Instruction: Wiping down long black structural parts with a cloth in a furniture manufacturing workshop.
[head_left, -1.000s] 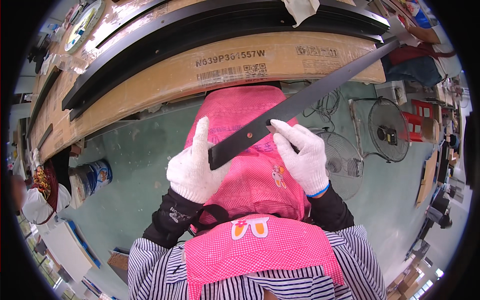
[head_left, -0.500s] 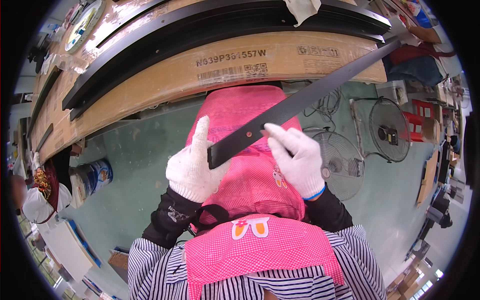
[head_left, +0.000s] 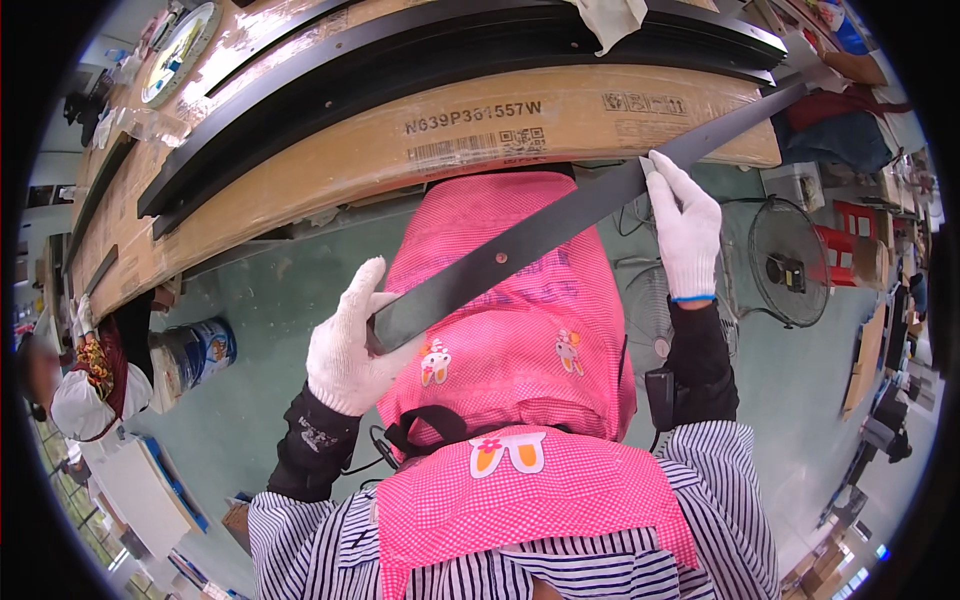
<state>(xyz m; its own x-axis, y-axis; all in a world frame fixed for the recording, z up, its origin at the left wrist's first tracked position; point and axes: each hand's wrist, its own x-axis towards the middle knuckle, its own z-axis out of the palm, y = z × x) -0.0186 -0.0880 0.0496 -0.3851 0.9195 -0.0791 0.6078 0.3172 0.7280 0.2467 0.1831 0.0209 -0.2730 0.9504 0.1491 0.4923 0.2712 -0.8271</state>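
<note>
A long flat black strip (head_left: 530, 235) with small holes slants across my lap, from my left hand up toward the far right. My white-gloved left hand (head_left: 350, 345) grips its near end, thumb raised along the end and fingers underneath. Farther along, my white-gloved right hand (head_left: 686, 225) pinches the strip's edge between thumb and fingers. Beyond the strip, several black rails (head_left: 400, 85) lie on a long wrapped cardboard box (head_left: 480, 125). A pale cloth (head_left: 612, 20) hangs over the rails.
Two round floor fans, one caged fan (head_left: 788, 262) and another behind my right wrist, stand at the right. A bucket (head_left: 205, 345) and a person (head_left: 95, 385) are at the left. Another person's arm (head_left: 855, 68) shows at the far right, near the strip's far end. A red stool (head_left: 842, 245) stands beyond the fan.
My right hand has slid outward along the strip, away from my left hand. My left hand and the strip's near end have shifted slightly left and down.
</note>
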